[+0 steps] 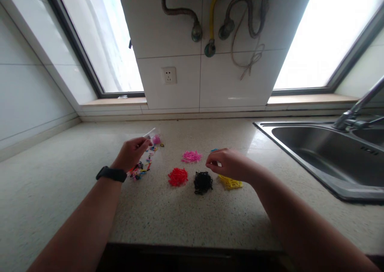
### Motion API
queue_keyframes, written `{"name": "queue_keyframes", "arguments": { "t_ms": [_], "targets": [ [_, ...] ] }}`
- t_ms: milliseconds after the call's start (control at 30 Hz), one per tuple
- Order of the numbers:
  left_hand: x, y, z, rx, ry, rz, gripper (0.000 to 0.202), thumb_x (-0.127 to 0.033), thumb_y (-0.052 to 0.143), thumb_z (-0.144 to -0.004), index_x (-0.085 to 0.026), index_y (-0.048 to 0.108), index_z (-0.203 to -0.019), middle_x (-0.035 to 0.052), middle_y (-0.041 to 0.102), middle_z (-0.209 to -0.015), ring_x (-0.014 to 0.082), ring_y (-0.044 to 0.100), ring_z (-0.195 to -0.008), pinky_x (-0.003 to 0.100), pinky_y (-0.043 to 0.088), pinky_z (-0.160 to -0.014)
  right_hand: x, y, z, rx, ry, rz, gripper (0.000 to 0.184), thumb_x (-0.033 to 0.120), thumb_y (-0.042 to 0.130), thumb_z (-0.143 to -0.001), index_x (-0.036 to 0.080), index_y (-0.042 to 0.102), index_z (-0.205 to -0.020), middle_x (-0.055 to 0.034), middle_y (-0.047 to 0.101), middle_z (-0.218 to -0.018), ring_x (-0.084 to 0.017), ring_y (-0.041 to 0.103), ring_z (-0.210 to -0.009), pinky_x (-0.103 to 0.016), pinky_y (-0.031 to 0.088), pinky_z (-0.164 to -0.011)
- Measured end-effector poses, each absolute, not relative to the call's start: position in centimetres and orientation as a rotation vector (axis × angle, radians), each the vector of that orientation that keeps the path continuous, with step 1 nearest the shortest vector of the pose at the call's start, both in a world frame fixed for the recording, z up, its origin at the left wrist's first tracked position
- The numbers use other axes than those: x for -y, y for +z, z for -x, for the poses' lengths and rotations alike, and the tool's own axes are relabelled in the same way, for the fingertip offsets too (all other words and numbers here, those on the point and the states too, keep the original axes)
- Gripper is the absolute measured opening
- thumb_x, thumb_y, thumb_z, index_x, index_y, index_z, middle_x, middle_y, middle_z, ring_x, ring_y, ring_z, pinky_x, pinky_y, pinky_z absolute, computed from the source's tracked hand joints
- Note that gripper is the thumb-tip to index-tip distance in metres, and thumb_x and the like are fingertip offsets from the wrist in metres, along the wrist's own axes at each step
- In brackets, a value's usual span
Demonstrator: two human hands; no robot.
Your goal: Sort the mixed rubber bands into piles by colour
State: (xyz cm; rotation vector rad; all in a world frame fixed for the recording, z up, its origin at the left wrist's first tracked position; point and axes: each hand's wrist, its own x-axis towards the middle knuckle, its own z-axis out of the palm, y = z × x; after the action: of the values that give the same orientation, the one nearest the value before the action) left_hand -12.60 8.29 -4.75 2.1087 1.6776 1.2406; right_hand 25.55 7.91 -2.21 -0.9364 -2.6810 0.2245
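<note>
My left hand (132, 152) is closed on the corner of a clear plastic bag (151, 135), held just above the counter. Mixed coloured small bands (141, 167) lie scattered below it. My right hand (226, 164) hovers with its fingers pinched together; whether anything is in them I cannot make out. Sorted little heaps lie between my hands: a pink pile (191, 156), a red pile (178, 177), a black pile (203, 182) and a yellow pile (230, 182) partly under my right hand. A bit of blue (214, 149) peeks out behind that hand.
The speckled stone counter (192, 212) runs to a steel sink (327, 156) with a tap (357, 110) at the right. A tiled wall with a socket (169, 75) and hoses (210, 20) stands behind. The counter's front edge is near me.
</note>
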Motion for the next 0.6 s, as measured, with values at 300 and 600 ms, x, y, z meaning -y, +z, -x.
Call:
{"name": "queue_keyframes", "arguments": {
  "t_ms": [300, 600],
  "targets": [
    [-8.7, -5.2, 14.4, -1.681, 1.395, -1.887, 0.037, -0.046, 0.055, -0.091, -0.015, 0.074, -0.087, -0.0015, 0.052, -0.061, 0.0120, 0.048, -0.056, 0.023, 0.038, -0.053, -9.2, -2.9, -26.3, 2.664, 0.176, 0.975, 0.017, 0.028, 0.057, -0.093, 0.022, 0.074, -0.094, -0.0031, 0.074, -0.084, -0.016, 0.065, -0.075, -0.028, 0.042, -0.068],
    [-8.9, -5.2, 15.5, -1.833, 1.081, -2.059, 0.040, -0.046, 0.049, -0.093, -0.016, 0.075, -0.092, 0.0008, 0.062, -0.065, 0.0121, 0.049, -0.054, 0.024, 0.035, -0.053, -9.2, -3.0, -26.4, 2.656, 0.185, 0.977, 0.017, 0.026, 0.058, -0.092, 0.022, 0.074, -0.094, -0.0032, 0.074, -0.085, -0.016, 0.065, -0.076, -0.028, 0.042, -0.068]
  ]
}}
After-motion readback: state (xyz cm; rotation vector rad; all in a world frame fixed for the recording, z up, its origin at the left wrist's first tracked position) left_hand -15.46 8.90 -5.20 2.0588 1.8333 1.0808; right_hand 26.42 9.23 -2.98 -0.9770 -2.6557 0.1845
